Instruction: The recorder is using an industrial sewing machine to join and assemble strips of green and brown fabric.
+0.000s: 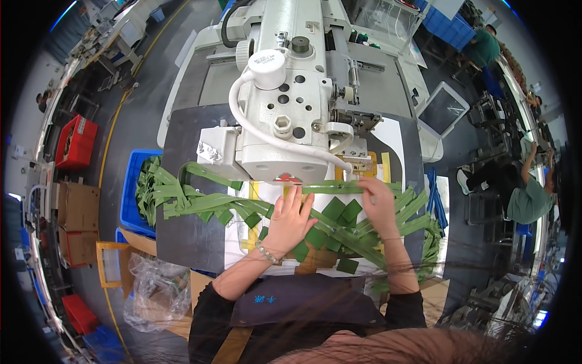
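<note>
A white industrial sewing machine stands right in front of me, its head over the work. My left hand lies flat with fingers apart on the green webbing, fingertips just below the machine head. To the right, my right hand pinches a green webbing strap that runs crosswise under the machine's front edge. More green straps fan out to the left. Another bundle of straps spreads to the right. Small dark green square patches lie scattered between my hands. The needle area is hidden by the head.
A blue bin with green straps stands at the left edge of the dark table. Clear plastic film and cardboard boxes lie lower left. Blue straps hang at the right. Co-workers sit far right, one in a green shirt.
</note>
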Available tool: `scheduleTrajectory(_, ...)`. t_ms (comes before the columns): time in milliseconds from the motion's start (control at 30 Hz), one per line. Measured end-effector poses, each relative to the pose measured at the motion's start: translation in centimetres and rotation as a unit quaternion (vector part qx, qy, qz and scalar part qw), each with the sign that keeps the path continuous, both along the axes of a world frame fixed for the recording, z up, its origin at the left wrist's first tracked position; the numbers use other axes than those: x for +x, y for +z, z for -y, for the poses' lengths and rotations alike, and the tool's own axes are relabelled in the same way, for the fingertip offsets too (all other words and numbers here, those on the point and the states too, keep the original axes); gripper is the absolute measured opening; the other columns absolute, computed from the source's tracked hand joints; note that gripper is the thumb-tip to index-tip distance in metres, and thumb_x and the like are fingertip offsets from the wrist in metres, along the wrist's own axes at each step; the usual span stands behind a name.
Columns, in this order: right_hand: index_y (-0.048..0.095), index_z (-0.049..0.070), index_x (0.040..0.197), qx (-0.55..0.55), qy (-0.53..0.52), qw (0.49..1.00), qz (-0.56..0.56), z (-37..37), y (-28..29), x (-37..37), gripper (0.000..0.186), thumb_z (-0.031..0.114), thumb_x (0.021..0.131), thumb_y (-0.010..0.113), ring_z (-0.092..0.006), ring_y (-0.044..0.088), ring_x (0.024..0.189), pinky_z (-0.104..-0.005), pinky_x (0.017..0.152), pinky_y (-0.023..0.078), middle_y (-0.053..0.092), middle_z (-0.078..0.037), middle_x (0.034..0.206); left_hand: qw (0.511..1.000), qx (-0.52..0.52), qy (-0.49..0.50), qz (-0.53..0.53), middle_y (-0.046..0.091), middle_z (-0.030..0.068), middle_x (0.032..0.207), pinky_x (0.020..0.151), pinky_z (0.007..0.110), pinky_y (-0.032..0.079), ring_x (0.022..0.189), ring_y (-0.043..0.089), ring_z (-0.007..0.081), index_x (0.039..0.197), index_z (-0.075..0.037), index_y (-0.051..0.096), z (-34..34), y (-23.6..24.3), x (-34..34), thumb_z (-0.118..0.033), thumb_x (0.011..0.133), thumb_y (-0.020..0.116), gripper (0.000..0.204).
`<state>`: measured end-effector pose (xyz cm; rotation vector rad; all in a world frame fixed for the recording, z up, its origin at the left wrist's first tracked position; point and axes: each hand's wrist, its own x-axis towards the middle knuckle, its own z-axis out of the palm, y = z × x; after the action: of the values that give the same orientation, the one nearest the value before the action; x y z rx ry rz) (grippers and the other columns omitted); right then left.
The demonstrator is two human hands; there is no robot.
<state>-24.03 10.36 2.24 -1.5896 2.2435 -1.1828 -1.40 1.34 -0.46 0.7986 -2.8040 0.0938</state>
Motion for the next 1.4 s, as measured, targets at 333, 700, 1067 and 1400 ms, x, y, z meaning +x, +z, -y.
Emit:
scheduleTrajectory(333, 0.056, 0.007, 0.108, -0.047, 0.074, 0.991, 0.099, 7.6, -3.8, 4.9, 0.028, 0.005, 0.080, 0.052, -0.0239, 0.055, 0.101, -0.0418, 0.089, 0.031, 0.062, -0.006, 0.101, 0.974, 0.024, -0.131, -0.182, 0.059, -0.0022, 0.121, 0.091, 0.033, 0.027, 0.112, 0.051, 0.0136, 0.109, -0.019, 0.065, -0.3, 1.8, 2.5, -0.023, 0.078, 0.069, 0.032)
scheduleTrajectory(700, 0.063, 0.014, 0.102, 0.014, 0.212, 0.977, -0.028, 5.4, -1.9, 3.4, 0.027, 0.012, 0.076, 0.067, -0.0223, 0.057, 0.107, -0.0451, 0.097, 0.029, 0.064, -0.002, 0.107, 0.974, 0.092, -0.153, -0.141, 0.056, 0.0100, 0.124, 0.097, 0.038, 0.038, 0.118, 0.051, 0.0221, 0.119, -0.007, 0.058, 1.7, 1.7, 1.9, -0.027, 0.080, 0.066, 0.045)
scheduleTrajectory(1067, 0.065, 0.009, 0.101, 0.006, 0.217, 0.975, -0.043, 4.3, -3.4, 3.1, 0.026, 0.001, 0.076, 0.065, -0.0239, 0.061, 0.102, -0.0426, 0.087, 0.042, 0.066, -0.005, 0.112, 0.974, 0.135, -0.146, -0.109, 0.055, 0.0143, 0.125, 0.100, 0.041, 0.039, 0.120, 0.050, 0.0251, 0.120, -0.001, 0.056, 1.8, -0.1, 1.9, -0.032, 0.081, 0.066, 0.051)
scheduleTrajectory(1400, 0.066, 0.008, 0.099, 0.002, 0.204, 0.977, -0.067, 4.0, -4.3, 3.0, 0.026, -0.001, 0.074, 0.066, -0.0289, 0.063, 0.093, -0.0399, 0.083, 0.047, 0.067, -0.006, 0.108, 0.976, 0.147, -0.131, -0.093, 0.053, 0.0139, 0.129, 0.102, 0.040, 0.037, 0.124, 0.048, 0.0244, 0.122, -0.002, 0.055, 1.8, -0.1, 1.8, -0.035, 0.080, 0.067, 0.055)
